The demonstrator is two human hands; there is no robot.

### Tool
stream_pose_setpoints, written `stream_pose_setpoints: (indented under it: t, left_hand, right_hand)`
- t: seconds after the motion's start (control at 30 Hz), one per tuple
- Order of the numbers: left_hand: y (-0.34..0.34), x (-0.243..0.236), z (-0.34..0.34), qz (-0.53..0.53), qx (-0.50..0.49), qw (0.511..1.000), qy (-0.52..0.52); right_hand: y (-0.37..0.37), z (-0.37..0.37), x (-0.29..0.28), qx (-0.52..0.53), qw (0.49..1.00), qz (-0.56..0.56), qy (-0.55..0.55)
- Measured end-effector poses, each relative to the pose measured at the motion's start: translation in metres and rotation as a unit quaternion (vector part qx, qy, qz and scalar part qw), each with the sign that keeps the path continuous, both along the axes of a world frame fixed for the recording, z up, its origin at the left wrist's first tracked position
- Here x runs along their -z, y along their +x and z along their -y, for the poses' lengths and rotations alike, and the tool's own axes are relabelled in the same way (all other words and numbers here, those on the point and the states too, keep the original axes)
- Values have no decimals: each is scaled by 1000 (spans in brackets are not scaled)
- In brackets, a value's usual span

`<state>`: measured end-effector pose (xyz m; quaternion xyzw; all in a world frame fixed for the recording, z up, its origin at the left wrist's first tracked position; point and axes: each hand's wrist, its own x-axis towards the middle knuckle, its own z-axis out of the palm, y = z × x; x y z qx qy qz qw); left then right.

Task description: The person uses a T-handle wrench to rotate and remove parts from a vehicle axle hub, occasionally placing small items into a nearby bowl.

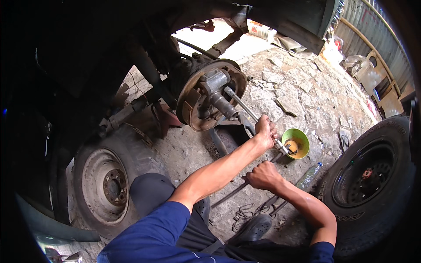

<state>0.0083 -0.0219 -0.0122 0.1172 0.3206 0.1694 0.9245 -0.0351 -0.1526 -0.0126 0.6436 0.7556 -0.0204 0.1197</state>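
A long socket extension bar (246,108) runs from a bolt on the bare wheel hub assembly (186,98) down toward me. My left hand (265,130) is closed around this bar close to its near end. Crossing that end is a dark handle bar (231,196), and my right hand (264,175) grips it in a fist below the joint. The socket (228,90) sits against the knuckle beside the protruding stub axle (223,105). Just past the joint lies a green bowl (305,141) with orange-brown stuff in it, partly behind the tool.
A wheel with a rusty rim (103,177) stands at left, another black-rimmed wheel (366,175) at right. A plastic bottle (309,175), cords (243,215) and a sandal (344,139) lie on the rough stone ground (280,83). The vehicle body (302,26) hangs overhead.
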Motion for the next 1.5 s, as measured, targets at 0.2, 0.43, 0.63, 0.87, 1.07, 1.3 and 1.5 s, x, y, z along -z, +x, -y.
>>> stream_pose_setpoints:
  t: [0.2, 0.43, 0.63, 0.87, 1.07, 1.3, 1.5]
  left_hand:
    - [19, -15, 27, 56, 10, 997, -47]
    - [14, -13, 20, 135, -61, 989, -12]
    - [6, -3, 45, 46, 62, 986, 146]
    - [-14, 17, 22, -75, 248, 883, 391]
    - [-20, 33, 8, 36, 305, 826, 473]
    - [-13, 52, 17, 163, 383, 843, 341]
    - [-15, 40, 12, 117, 419, 828, 353]
  right_hand:
    - [119, -12, 203, 313, 900, 303, -5]
    - [154, -33, 142, 413, 899, 142, 20]
    - [130, -35, 136, 425, 889, 170, -35]
    - [82, -29, 155, 427, 889, 141, 88]
    - [60, -29, 111, 322, 911, 227, -122]
    - [56, -20, 110, 269, 881, 383, -70]
    - [48, -13, 115, 233, 835, 497, -42]
